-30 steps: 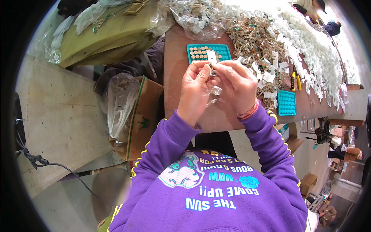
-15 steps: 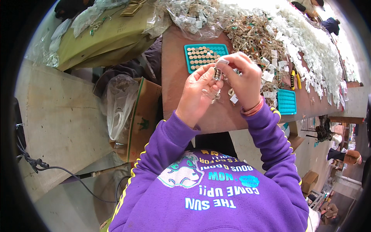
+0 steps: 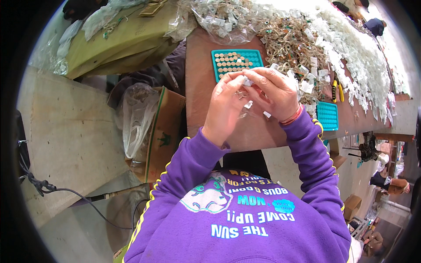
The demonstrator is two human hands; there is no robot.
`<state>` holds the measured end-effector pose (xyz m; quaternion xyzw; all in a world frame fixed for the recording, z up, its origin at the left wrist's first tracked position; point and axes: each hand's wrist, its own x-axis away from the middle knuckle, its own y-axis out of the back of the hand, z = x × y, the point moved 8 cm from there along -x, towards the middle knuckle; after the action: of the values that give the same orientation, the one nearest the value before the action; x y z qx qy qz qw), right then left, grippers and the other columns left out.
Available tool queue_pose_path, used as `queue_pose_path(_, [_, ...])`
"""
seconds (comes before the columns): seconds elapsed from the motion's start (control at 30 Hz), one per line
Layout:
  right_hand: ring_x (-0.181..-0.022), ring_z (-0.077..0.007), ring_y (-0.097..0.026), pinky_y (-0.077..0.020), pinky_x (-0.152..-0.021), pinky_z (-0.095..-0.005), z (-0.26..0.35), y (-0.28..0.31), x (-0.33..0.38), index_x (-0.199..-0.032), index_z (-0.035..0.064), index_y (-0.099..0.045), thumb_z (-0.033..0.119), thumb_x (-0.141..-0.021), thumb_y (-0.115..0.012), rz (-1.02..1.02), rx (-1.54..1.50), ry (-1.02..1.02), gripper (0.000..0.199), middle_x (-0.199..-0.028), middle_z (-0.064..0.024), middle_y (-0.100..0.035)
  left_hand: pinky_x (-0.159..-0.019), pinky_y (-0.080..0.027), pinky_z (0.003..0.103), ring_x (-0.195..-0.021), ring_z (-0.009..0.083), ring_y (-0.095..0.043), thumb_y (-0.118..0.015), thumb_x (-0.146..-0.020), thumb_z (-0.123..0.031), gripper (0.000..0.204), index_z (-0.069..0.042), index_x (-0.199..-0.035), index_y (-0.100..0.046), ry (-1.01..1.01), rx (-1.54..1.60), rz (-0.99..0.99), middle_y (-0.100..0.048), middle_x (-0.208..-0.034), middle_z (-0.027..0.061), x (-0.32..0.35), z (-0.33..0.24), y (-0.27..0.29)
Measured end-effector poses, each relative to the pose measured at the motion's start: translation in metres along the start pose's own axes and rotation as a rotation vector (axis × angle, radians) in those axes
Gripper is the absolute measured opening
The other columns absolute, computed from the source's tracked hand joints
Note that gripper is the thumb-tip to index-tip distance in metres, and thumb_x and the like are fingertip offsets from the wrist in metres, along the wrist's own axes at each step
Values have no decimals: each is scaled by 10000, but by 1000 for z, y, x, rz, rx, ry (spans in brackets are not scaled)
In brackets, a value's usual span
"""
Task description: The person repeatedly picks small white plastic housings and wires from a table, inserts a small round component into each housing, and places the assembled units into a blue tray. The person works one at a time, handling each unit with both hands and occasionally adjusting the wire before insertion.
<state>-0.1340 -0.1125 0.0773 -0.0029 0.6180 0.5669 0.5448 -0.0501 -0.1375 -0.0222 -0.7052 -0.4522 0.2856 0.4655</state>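
My left hand (image 3: 222,105) and my right hand (image 3: 277,91) meet over the brown table, fingertips pinched together. Between them is a small white plastic piece (image 3: 247,82), mostly covered by the fingers. A clear, thin bit with a white tag (image 3: 248,104) shows below the left fingers; whether it hangs from that hand cannot be told. Just beyond the hands lies a teal tray (image 3: 213,65) with rows of small round tan discs (image 3: 232,64). Another white tag (image 3: 267,114) rests on the table near my right wrist.
Tangled brown cords with white tags (image 3: 289,48) lie heaped behind my right hand, with a large white pile (image 3: 351,61) farther right. Yellow-handled pliers (image 3: 337,90) and a second teal tray (image 3: 327,115) are at the right. A cardboard box (image 3: 164,127) with plastic bags stands left.
My right fingers have curled over toward the left fingertips. The dark-striped metallic-looking piece seen between the fingers before is now hidden.
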Motion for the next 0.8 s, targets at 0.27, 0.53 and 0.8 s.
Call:
queue_pose_path(0.27, [-698, -236, -658, -548, -604, -310, -5, 9, 0, -1007, 50, -674, 87, -737, -743, 81, -57, 2, 281, -898, -83, -654, -886, -528, 326, -982, 169, -631, -542, -944, -121, 239, 5, -1147, -528, 6, -376, -10, -615, -1081, 100, 2, 1, 4])
queue_pose_path(0.53, [-759, -252, -669, -552, -651, -320, 3, 12, 4, -1002, 53, -690, 73, -740, -732, -30, -30, -63, 267, -933, -94, -669, -878, -527, 347, -978, 182, -637, -540, -968, -139, 199, -30, -1132, -560, 114, 28, 137, -628, -1089, 88, 0, 12, -4])
queue_pose_path(0.8, [-916, -273, -661, -545, -771, -343, -7, 14, 32, -996, 68, -698, 87, -790, -716, 78, -85, -442, 208, -988, -92, -678, -928, -541, 410, -985, 212, -642, -584, -946, -60, 126, -27, -1068, -587, -217, 36, -37, -646, -1031, 109, -5, -20, 13])
